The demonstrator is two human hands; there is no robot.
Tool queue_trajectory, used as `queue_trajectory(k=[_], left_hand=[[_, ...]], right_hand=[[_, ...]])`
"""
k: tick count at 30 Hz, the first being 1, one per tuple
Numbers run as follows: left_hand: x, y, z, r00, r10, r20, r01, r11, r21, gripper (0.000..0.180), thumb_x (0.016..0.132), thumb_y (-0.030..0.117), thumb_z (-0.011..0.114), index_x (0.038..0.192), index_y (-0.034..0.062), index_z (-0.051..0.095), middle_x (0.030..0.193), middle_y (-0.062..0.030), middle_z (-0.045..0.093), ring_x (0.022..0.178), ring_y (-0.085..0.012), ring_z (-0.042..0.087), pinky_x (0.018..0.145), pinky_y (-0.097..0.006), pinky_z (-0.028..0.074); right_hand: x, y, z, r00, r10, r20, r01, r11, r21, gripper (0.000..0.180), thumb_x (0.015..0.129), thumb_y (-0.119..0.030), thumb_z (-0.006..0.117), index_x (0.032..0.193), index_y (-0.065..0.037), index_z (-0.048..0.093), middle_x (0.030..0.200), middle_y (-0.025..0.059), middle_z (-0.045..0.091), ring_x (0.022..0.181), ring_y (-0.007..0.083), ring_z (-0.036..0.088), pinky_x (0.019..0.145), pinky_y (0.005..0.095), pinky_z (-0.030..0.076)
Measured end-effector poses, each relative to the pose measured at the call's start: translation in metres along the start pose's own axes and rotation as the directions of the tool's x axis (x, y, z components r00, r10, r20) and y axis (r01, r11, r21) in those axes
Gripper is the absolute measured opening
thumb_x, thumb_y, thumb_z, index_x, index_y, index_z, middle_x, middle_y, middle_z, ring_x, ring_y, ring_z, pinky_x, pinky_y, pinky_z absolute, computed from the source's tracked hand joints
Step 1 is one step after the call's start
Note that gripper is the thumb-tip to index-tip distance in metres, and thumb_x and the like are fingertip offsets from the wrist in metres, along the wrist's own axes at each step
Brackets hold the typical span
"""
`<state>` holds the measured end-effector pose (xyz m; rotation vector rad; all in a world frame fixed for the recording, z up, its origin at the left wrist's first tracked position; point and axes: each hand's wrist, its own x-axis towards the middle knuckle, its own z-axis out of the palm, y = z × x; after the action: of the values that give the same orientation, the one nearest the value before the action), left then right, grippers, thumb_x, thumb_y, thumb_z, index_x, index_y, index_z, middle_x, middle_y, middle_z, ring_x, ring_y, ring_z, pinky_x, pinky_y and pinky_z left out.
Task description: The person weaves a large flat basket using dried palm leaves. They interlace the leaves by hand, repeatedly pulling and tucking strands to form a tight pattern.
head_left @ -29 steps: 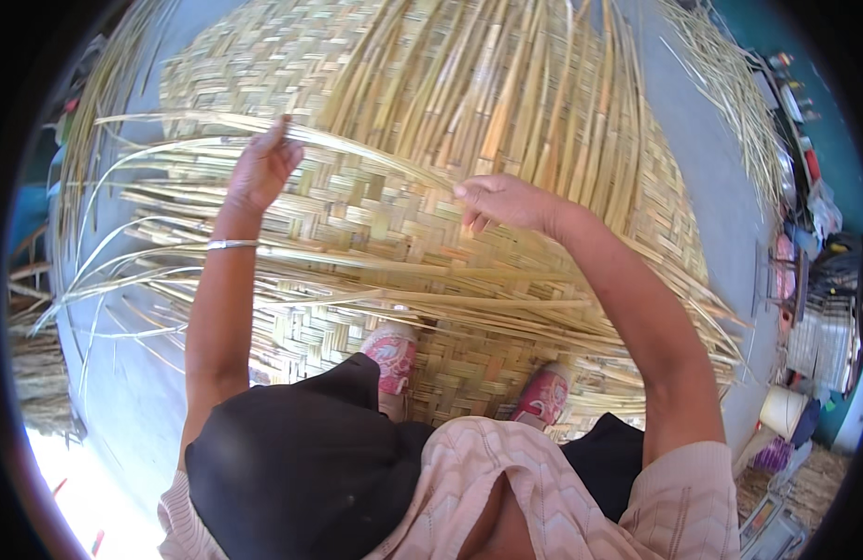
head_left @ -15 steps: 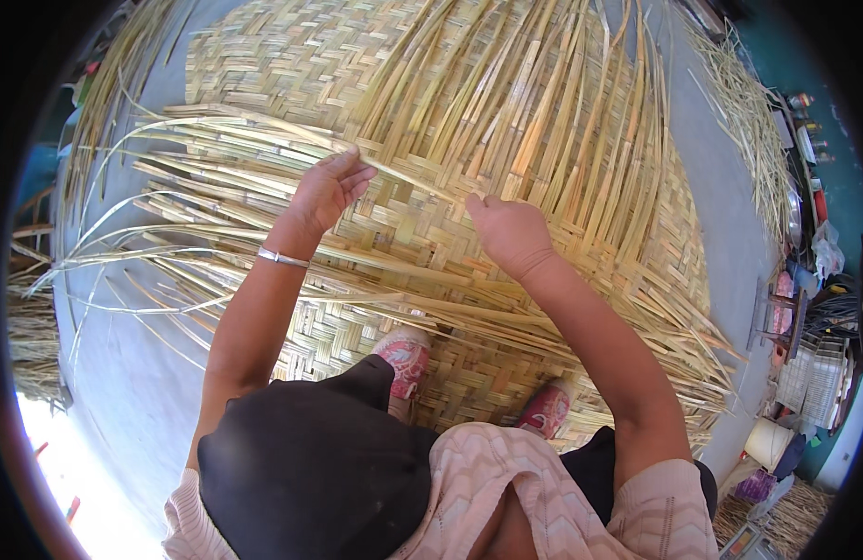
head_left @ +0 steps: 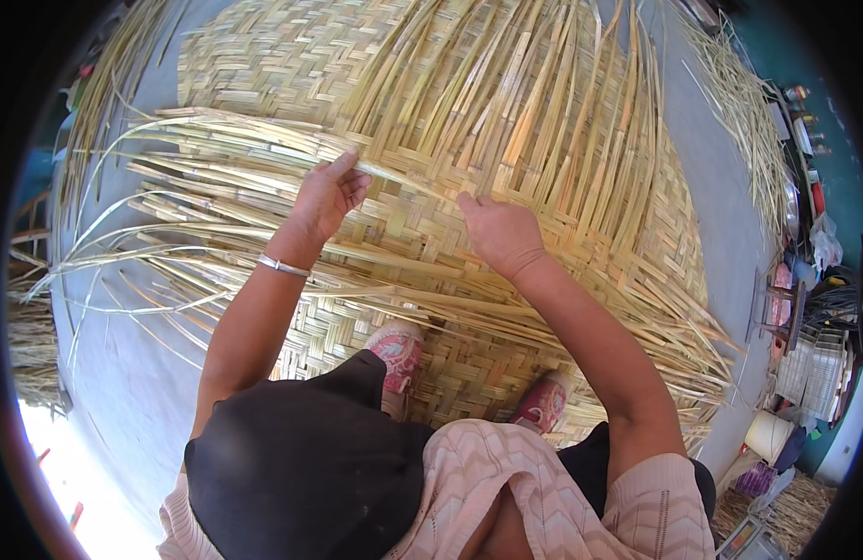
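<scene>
A split cane strip [head_left: 403, 179] runs between my two hands, above a partly woven mat [head_left: 273, 65]. My left hand [head_left: 327, 198], with a silver bangle on its wrist, pinches the strip between thumb and fingers. Closed on the strip's right-hand part is my right hand [head_left: 499, 229], its thumb and forefinger hiding the exact grip. Loose strip ends [head_left: 217, 201] fan out to the left beyond the left hand. Many unwoven strips [head_left: 515, 103] spread away toward the far side, past my right hand.
My pink patterned shoes [head_left: 394, 355] stand on the woven part. Loose cane piles lie on the grey floor [head_left: 133, 364], at far left and far right [head_left: 739, 112]. Along the right wall are a white wire rack [head_left: 809, 373], plastic bags and a cream-coloured container [head_left: 769, 436].
Both hands keep their hold on the strip. My right hand has shifted slightly left, and the whole view has moved a little.
</scene>
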<state>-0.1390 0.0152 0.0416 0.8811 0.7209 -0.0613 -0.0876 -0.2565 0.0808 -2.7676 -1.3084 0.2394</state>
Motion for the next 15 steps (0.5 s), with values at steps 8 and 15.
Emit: queue_trajectory(k=[8,15], left_hand=[[-0.005,0.012,0.002,0.999,0.037,0.035,-0.041,0.992,0.122,0.013,0.089,0.02,0.066,0.092,0.0079,0.062,0.079,-0.0034,0.065,0.071,-0.0132,0.064,0.063,-0.026,0.053],[-0.023,0.029,0.015,0.961,0.214,0.175,-0.208,0.977,-0.05,0.007,0.09,0.014,0.064,0.092,0.0078,0.061,0.088,-0.0044,0.067,0.078,-0.0138,0.066,0.074,-0.028,0.056]], right_hand=[[-0.006,0.002,-0.005,0.997,0.02,0.073,-0.041,0.953,0.299,0.017,0.09,-0.019,0.054,0.099,-0.006,0.059,0.085,0.0131,0.066,0.075,0.0243,0.067,0.062,0.0361,0.052],[0.019,0.026,-0.027,0.871,-0.029,0.491,-0.445,0.38,0.811,0.031,0.093,-0.032,0.057,0.096,-0.003,0.065,0.087,0.0065,0.066,0.082,0.0147,0.063,0.074,0.0274,0.05]])
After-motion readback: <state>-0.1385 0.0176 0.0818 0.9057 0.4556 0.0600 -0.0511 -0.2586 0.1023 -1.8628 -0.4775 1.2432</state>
